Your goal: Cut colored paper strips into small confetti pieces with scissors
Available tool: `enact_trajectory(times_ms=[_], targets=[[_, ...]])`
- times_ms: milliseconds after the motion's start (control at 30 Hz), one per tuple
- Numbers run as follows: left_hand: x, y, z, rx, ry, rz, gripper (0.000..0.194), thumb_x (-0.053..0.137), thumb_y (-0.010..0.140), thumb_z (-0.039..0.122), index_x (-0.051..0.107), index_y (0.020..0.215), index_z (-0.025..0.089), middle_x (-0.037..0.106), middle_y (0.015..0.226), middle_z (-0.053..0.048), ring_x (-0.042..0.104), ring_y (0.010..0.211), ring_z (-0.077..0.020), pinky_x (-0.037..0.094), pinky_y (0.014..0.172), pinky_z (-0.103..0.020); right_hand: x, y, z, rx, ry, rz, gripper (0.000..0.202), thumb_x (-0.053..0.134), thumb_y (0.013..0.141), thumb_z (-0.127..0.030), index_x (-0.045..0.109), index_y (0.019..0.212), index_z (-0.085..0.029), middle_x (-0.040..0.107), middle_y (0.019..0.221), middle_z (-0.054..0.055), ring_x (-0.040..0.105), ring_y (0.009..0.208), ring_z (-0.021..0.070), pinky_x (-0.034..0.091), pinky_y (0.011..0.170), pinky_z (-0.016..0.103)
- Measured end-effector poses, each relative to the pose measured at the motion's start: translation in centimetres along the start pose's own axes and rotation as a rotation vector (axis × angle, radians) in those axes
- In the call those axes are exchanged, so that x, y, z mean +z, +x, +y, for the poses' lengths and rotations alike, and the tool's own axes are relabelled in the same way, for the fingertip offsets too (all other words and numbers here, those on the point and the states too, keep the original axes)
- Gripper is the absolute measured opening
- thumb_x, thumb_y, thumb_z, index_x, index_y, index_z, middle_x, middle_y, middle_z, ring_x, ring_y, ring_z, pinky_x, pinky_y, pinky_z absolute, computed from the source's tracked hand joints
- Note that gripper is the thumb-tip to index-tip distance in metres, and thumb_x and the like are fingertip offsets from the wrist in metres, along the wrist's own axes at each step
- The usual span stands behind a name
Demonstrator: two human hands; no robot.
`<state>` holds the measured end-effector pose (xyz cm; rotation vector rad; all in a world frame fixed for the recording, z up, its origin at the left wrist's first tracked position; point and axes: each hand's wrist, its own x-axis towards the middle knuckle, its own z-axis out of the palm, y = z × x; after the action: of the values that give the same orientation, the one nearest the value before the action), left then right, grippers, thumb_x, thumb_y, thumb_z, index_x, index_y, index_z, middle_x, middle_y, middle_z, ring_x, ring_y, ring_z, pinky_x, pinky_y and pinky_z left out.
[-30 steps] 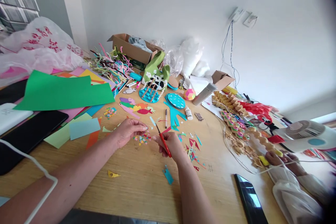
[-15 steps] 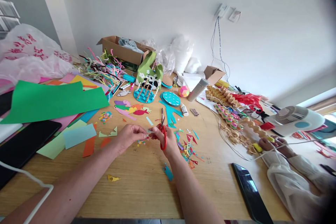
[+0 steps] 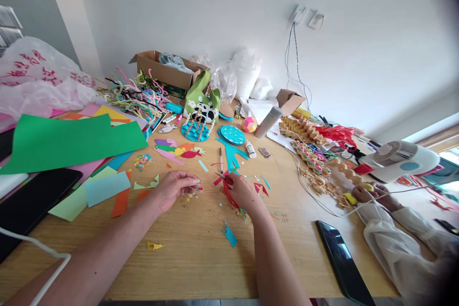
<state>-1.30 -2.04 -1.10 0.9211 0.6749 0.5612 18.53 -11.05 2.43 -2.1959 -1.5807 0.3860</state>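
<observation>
My left hand is pinched closed just above a small pile of colored paper dots; what its fingertips hold is too small to name. My right hand grips red-handled scissors, whose blades point up and left. Beside the blades lies a red paper piece. A pen stands out just beyond them on the table. Cut paper scraps lie around my right hand, partly hidden by it. A blue paper strip is nearer to me.
Green paper and other sheets cover the left. Paper fish, blue discs and a glue bottle lie farther back. At right are a phone, a small fan, a cable and another person's hands.
My right hand with the scissors has moved right, away from my left hand, and the blades now point left. My left hand has barely moved. The view has shifted slightly.
</observation>
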Motion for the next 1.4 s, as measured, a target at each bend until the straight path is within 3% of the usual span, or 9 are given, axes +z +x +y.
enact_trajectory(times_ms=[100,233,333,600,1067,1400], targets=[[0.1,-0.1,0.0,0.003,-0.011,-0.005,0.021,0.078,0.056,0.026,0.07,0.069,0.013,0.071,0.075,-0.007,0.062,0.067,-0.0147,0.046,0.066,-0.027,0.2,-0.3,-1.2,0.007,0.061,0.109,0.005,0.059,0.07,-0.022,0.059,0.074,-0.018,0.064,0.073,0.007,0.058,0.076,0.0208,0.037,0.061,0.026],[0.1,-0.1,0.1,0.024,0.049,0.028,0.019,0.077,0.057,0.027,0.071,0.07,0.014,0.07,0.071,-0.006,0.058,0.062,-0.0123,0.041,0.06,-0.024,1.3,-0.6,-3.6,-0.036,0.545,-0.016,0.013,0.058,0.072,-0.026,0.06,0.081,-0.017,0.066,0.078,0.005,0.058,0.066,0.0161,0.04,0.057,0.023],[0.1,0.0,0.0,0.072,0.151,0.051,0.021,0.075,0.06,0.031,0.072,0.072,0.014,0.068,0.066,-0.005,0.053,0.056,-0.0119,0.034,0.052,-0.024,2.2,-0.6,-4.7,-0.044,0.635,-0.006,0.014,0.061,0.069,-0.026,0.06,0.079,-0.017,0.064,0.072,0.003,0.057,0.064,0.0151,0.04,0.055,0.023],[1.2,-0.7,0.6,0.1,0.284,0.06,0.019,0.073,0.057,0.032,0.07,0.063,0.015,0.07,0.076,-0.005,0.053,0.059,-0.0123,0.034,0.055,-0.025,2.4,-1.0,-5.5,0.027,0.627,0.025,0.012,0.062,0.065,-0.025,0.054,0.07,-0.017,0.056,0.062,-0.001,0.05,0.057,0.0126,0.036,0.052,0.022],[1.4,-0.7,0.5,0.141,0.344,0.078,0.02,0.071,0.059,0.034,0.068,0.063,0.015,0.064,0.064,-0.002,0.051,0.057,-0.0123,0.035,0.055,-0.025,3.3,-1.0,-5.7,0.043,0.656,0.062,0.014,0.059,0.064,-0.024,0.051,0.073,-0.018,0.058,0.066,0.0,0.053,0.061,0.0144,0.038,0.054,0.023],[1.2,-0.6,0.8,0.135,0.461,0.095,0.022,0.064,0.061,0.037,0.066,0.062,0.015,0.07,0.083,-0.006,0.055,0.059,-0.0138,0.04,0.055,-0.026,3.4,-1.1,-5.3,0.04,0.555,0.041,0.011,0.058,0.065,-0.023,0.052,0.072,-0.017,0.058,0.066,0.0,0.053,0.06,0.0133,0.037,0.054,0.022]])
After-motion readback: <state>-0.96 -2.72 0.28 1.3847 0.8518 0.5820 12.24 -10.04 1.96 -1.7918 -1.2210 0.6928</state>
